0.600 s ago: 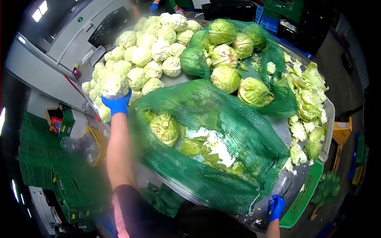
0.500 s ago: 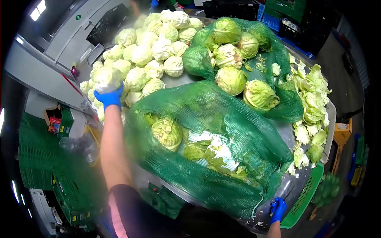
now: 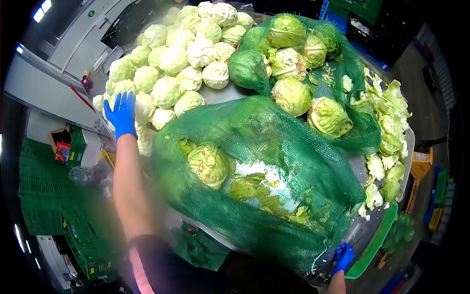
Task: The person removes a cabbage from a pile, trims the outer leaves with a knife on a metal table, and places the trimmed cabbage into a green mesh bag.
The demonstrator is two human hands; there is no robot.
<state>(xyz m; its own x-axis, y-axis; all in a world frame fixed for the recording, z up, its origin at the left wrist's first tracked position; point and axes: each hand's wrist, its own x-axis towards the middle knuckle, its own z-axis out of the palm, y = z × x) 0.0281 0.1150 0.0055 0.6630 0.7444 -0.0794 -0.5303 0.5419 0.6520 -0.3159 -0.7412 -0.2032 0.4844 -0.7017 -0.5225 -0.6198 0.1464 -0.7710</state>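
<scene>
My left hand [image 3: 122, 115], in a blue glove, lies with fingers spread against the left edge of a heap of pale trimmed cabbages [image 3: 166, 91]. Nothing is gripped in it. At the lower right, my right hand [image 3: 344, 257], also gloved in blue, is closed low over the table's dark surface [image 3: 360, 230]; what its fingers hold, if anything, I cannot make out. Between my hands lies a green mesh sack [image 3: 259, 122] with one cabbage [image 3: 208, 165] and loose leaves [image 3: 262, 193] in its opening.
A second green mesh sack [image 3: 364, 132] lies open at the back right, with several untrimmed cabbages [image 3: 329, 117]. Cut leaves [image 3: 391, 117] are piled along the right edge. A green crate [image 3: 374, 245] sits beside the table at lower right; stacked green crates [image 3: 41, 191] stand on the left.
My left hand has let go of a cabbage at the heap's left side and opened, fingers now spread. The right hand stays closed in nearly the same place. The view has shifted slightly.
</scene>
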